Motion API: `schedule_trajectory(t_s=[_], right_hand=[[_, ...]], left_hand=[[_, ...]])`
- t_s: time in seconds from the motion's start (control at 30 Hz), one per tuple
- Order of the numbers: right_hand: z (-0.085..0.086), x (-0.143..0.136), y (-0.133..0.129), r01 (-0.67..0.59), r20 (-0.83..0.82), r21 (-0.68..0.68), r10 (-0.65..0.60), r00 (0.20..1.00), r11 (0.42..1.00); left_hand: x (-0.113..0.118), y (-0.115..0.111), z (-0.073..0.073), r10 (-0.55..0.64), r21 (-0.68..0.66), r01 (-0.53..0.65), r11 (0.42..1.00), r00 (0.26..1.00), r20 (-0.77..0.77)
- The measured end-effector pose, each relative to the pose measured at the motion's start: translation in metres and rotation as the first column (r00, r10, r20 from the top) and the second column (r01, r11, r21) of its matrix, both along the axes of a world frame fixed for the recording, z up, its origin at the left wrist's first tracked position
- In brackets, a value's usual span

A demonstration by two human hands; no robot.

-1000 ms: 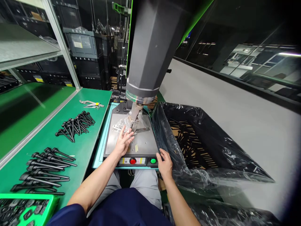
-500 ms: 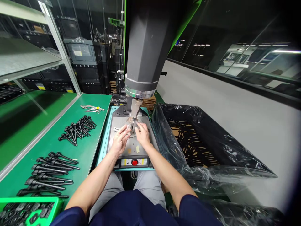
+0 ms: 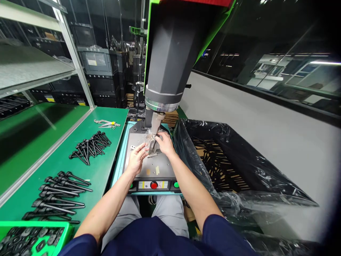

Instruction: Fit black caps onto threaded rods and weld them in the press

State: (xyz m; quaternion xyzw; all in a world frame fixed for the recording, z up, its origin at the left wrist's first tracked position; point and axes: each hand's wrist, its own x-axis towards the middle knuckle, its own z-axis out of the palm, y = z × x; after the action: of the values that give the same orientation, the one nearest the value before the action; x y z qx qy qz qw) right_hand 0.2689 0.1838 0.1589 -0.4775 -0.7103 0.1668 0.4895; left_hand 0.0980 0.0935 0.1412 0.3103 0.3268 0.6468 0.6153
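My right hand (image 3: 165, 144) reaches in at the metal fixture (image 3: 152, 154) under the machine's press head (image 3: 156, 122). Its thumb and forefinger close on the dark top end of a black screw (image 3: 154, 144), which stands roughly upright there. Left of the fixture is my left hand (image 3: 136, 159), its fingers stretched forward and partly curled, with nothing visible in them. A piece of clear plastic (image 3: 149, 136) hangs around the press tip and partly blurs the view of the fixture.
Two groups of long black screws (image 3: 60, 192) lie on the green table (image 3: 103, 142) at left, with pliers (image 3: 106, 123) behind. A green bin (image 3: 66, 233) holds black washer-like parts. At right, a box lined with black plastic (image 3: 207, 124) contains many screws. The machine base has a red button (image 3: 153, 185).
My right hand has moved slightly up and closed at the top of the screw, uncovering more of the fixture. My left hand stays nearly in place. The view has shifted slightly.
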Motion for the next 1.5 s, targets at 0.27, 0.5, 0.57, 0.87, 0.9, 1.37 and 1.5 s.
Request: schedule_trajectory(t_s=[0.27,0.5,0.57,0.87,0.9,1.37,1.5], right_hand=[[-0.013,0.022,-0.089,-0.208,-0.194,-0.016,0.201,0.96,0.978],[-0.006,0.015,-0.107,-0.239,-0.191,0.006,0.236,0.953,0.971],[-0.01,0.008,-0.109,-0.296,-0.29,-0.056,0.269,0.919,0.953],[-0.019,-0.041,-0.112,-0.435,-0.617,-0.297,0.177,0.767,0.85],[-0.017,-0.044,-0.112,-0.439,-0.607,-0.314,0.177,0.774,0.842],[-0.035,-0.03,-0.131,-0.526,-0.555,-0.447,0.237,0.797,0.724],[-0.043,-0.019,-0.135,-0.518,-0.534,-0.465,0.239,0.811,0.718]], left_hand=[[0.003,-0.023,-0.041,0.008,-0.078,-0.031,0.996,0.958,-0.288],[-0.002,-0.048,-0.058,-0.041,-0.06,0.014,0.998,0.882,-0.469],[-0.002,-0.056,-0.054,-0.018,0.014,0.03,0.999,0.849,-0.527],[-0.011,-0.088,-0.042,-0.222,-0.088,0.204,0.975,0.906,-0.36],[-0.013,-0.091,-0.044,-0.21,-0.138,0.176,0.975,0.934,-0.289],[-0.165,-0.031,-0.047,0.515,-0.163,-0.73,0.664,0.604,-0.608],[-0.21,-0.009,-0.049,0.482,-0.133,-0.848,0.513,0.413,-0.773]])
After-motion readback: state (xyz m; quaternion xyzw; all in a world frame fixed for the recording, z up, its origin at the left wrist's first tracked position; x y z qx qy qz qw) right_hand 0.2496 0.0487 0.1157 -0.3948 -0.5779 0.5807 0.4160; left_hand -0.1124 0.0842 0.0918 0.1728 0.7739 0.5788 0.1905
